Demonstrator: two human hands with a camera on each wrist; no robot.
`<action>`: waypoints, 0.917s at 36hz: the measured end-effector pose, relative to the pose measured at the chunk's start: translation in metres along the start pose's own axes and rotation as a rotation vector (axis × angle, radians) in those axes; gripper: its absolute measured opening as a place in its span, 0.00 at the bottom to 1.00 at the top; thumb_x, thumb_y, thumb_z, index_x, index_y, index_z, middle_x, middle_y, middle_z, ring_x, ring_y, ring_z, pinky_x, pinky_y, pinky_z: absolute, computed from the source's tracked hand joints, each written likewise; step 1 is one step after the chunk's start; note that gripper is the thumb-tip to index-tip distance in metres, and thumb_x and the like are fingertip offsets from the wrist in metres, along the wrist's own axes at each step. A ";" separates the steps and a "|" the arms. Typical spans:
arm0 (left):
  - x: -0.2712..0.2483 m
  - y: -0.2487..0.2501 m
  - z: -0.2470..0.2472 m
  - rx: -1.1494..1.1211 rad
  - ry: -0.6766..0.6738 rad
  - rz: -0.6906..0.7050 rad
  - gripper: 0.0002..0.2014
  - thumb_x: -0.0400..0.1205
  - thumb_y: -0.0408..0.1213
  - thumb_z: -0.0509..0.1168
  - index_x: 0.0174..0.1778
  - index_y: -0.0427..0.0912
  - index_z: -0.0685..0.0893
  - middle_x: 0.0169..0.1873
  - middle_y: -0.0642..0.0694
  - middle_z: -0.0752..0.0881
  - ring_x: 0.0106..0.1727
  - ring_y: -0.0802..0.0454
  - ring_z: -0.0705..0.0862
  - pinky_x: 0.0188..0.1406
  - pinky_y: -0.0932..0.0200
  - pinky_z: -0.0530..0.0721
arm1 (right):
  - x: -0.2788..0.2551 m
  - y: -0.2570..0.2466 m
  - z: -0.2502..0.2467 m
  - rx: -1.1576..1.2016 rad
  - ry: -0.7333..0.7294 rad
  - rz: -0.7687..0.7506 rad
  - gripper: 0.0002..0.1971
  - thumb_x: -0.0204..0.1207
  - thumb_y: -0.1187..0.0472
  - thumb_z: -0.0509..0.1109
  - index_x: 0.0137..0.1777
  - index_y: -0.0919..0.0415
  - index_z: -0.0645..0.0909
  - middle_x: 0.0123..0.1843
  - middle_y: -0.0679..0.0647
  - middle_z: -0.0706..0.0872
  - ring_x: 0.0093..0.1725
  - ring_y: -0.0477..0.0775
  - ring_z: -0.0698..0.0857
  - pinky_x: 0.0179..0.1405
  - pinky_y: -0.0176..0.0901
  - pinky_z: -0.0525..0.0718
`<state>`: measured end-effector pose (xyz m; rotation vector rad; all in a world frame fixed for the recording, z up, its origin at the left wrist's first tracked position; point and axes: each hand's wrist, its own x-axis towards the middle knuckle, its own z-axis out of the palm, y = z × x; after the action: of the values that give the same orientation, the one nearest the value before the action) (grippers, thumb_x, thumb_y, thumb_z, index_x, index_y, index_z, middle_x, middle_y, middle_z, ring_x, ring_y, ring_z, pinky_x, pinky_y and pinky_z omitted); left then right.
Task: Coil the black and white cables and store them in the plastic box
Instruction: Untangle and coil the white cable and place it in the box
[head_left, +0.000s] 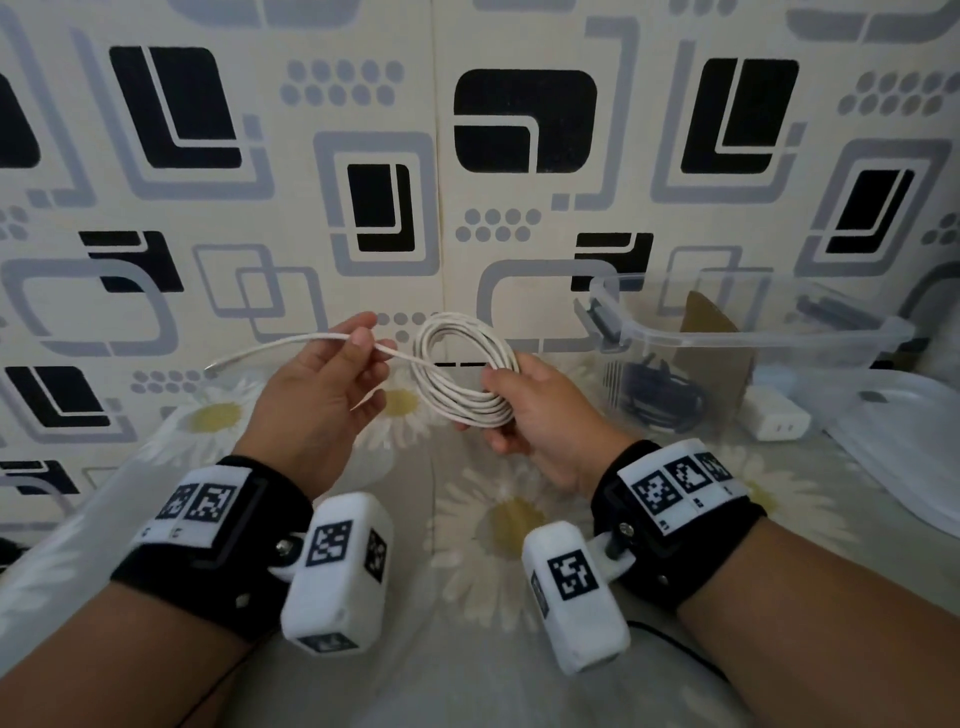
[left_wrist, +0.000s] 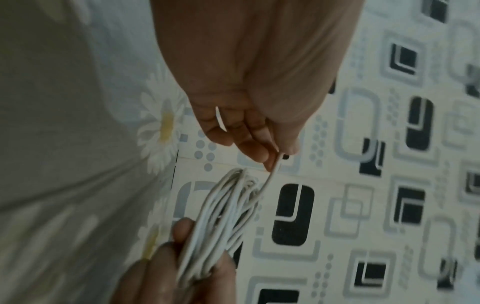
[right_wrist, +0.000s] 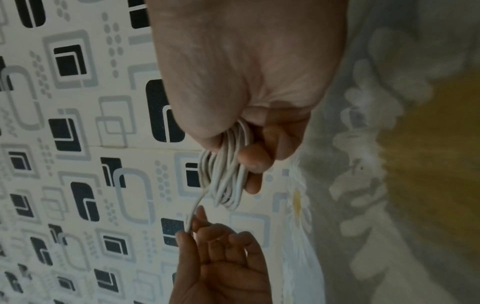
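My right hand (head_left: 524, 410) grips a coil of white cable (head_left: 457, 364) held upright over the bed; in the right wrist view the coil (right_wrist: 228, 174) runs through its curled fingers. My left hand (head_left: 332, 374) pinches the loose tail of the white cable (head_left: 291, 343) between thumb and forefinger, and the plug end sticks out to the left. The left wrist view shows the tail (left_wrist: 272, 170) leading down into the coil (left_wrist: 223, 222). The clear plastic box (head_left: 753, 332) stands at the right, and a black cable (head_left: 660, 395) lies coiled inside it.
A brown cardboard piece (head_left: 711, 343) stands in the box. A white charger (head_left: 779, 415) lies beside the box, with a clear lid (head_left: 904, 447) at the far right. The floral bedsheet (head_left: 467, 545) lies below my hands, and the patterned wall (head_left: 467, 156) is close behind.
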<state>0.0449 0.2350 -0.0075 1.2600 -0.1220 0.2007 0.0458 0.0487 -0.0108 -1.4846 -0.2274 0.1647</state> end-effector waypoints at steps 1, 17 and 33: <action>0.002 0.000 -0.002 -0.034 0.016 -0.028 0.06 0.86 0.41 0.60 0.51 0.50 0.83 0.36 0.56 0.87 0.35 0.63 0.82 0.45 0.62 0.77 | -0.001 0.000 0.001 -0.019 -0.019 -0.025 0.03 0.85 0.63 0.59 0.51 0.56 0.74 0.36 0.63 0.88 0.20 0.51 0.74 0.19 0.37 0.73; 0.006 -0.006 -0.008 0.132 0.077 -0.193 0.10 0.83 0.27 0.60 0.46 0.38 0.87 0.34 0.47 0.88 0.41 0.49 0.84 0.39 0.61 0.89 | -0.010 -0.003 0.007 -0.442 -0.177 -0.278 0.03 0.85 0.64 0.59 0.49 0.62 0.70 0.37 0.66 0.78 0.19 0.53 0.73 0.18 0.41 0.72; 0.002 -0.012 -0.006 0.563 0.013 -0.213 0.23 0.81 0.18 0.49 0.49 0.41 0.89 0.34 0.44 0.79 0.26 0.56 0.70 0.28 0.63 0.72 | -0.007 -0.002 0.003 -0.343 -0.055 -0.199 0.05 0.83 0.65 0.61 0.54 0.67 0.72 0.27 0.50 0.74 0.16 0.48 0.70 0.15 0.37 0.69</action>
<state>0.0489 0.2377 -0.0201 1.8196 0.0879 0.0572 0.0382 0.0493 -0.0092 -1.7875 -0.4638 0.0047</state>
